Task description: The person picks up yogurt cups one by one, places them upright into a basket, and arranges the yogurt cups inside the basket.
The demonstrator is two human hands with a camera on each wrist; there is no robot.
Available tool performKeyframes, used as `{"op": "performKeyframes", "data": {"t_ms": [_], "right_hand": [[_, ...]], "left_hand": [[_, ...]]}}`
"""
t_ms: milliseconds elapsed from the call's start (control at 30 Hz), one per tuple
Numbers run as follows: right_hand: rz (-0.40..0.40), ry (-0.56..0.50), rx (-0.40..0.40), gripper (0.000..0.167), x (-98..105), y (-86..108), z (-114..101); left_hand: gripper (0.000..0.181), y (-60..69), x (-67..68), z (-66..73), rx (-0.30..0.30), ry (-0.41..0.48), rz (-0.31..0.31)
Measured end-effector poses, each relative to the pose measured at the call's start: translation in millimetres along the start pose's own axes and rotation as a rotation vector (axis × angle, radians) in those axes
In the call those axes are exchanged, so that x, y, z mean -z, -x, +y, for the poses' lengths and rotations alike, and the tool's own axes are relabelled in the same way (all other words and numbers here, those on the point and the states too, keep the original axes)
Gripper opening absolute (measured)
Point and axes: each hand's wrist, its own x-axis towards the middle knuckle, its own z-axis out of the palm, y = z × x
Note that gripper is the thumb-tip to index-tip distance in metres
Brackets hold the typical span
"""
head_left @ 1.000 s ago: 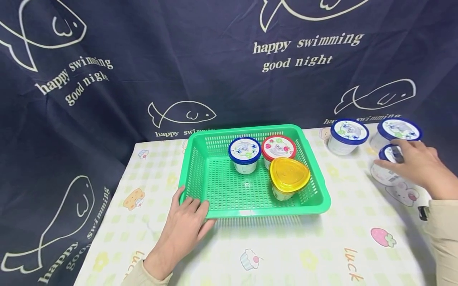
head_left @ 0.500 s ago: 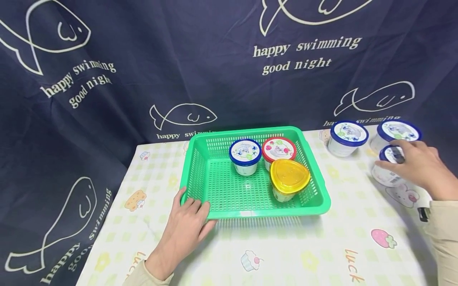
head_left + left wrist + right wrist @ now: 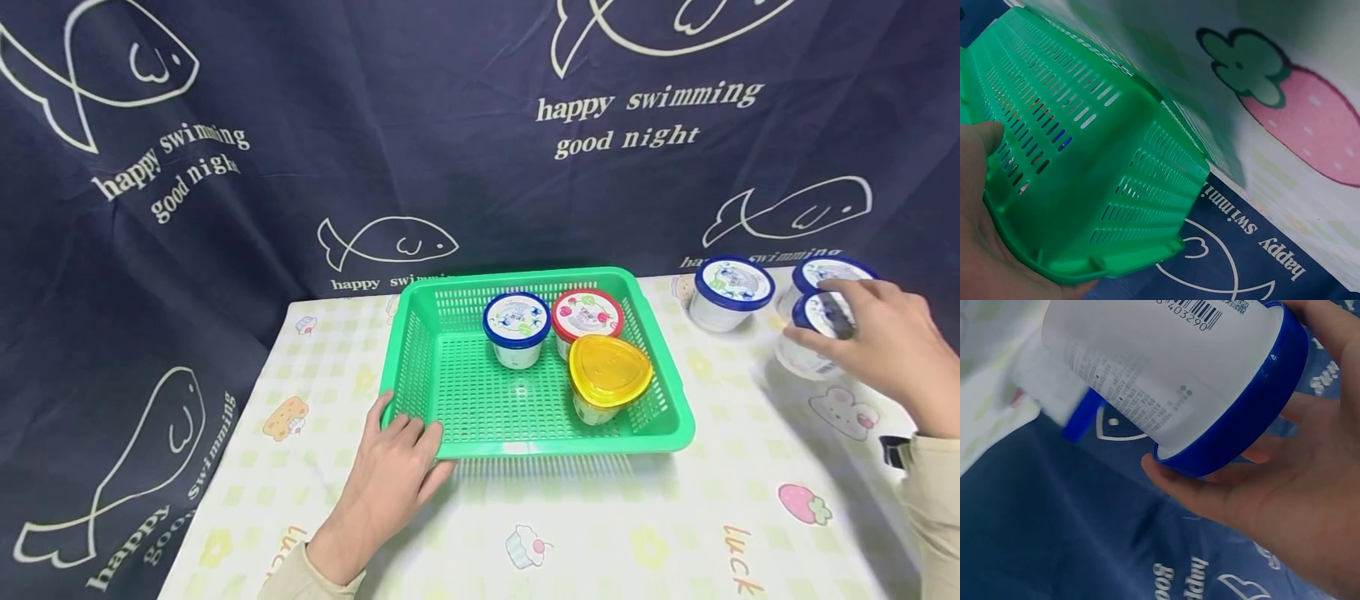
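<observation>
My right hand (image 3: 896,346) grips a white tub with a blue lid (image 3: 804,353) at the right of the table in the head view. In the right wrist view, the fingers (image 3: 1175,487) and thumb curl round the lid's rim, and a barcode shows on the white tub wall (image 3: 1147,381). My left hand (image 3: 393,471) holds the near left corner of a green plastic basket (image 3: 562,447). Inside stand a blue-lidded tub (image 3: 517,321), a red-lidded tub (image 3: 587,315) and a yellow-lidded cup (image 3: 609,371).
Two more blue-lidded tubs stand at the back right: one (image 3: 731,292) apart, the other (image 3: 828,268) partly hidden behind the held tub. A patterned cloth (image 3: 637,525) covers the table. Behind it hangs a dark blue curtain (image 3: 450,150) with fish drawings.
My right hand has raised the blue-lidded tub slightly, and its lid now overlaps more of the tub behind. The left hand keeps its hold on the basket.
</observation>
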Motion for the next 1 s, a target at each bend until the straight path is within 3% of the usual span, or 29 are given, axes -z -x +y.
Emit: {"op": "performKeyframes", "data": {"t_ms": [300, 600, 833, 1000], "right_hand": [[0.078, -0.087, 0.084, 0.067, 6.0, 0.5, -43.6], [0.143, -0.104, 0.166, 0.066, 9.0, 2.5, -60.3], [0.206, -0.079, 0.272, 0.065, 6.7, -3.0, -71.6], [0.185, -0.064, 0.252, 0.068, 12.5, -9.3, -83.5]], "left_hand": [[0.027, 0.5, 0.9, -3.4, -0.015, -0.027, -0.015], [0.026, 1.6, -0.7, -1.8, -0.002, -0.010, -0.020], [0.043, 1.7, -1.2, -0.3, 0.005, -0.021, -0.029], [0.038, 2.4, -2.3, -0.9, 0.007, -0.007, -0.025]]}}
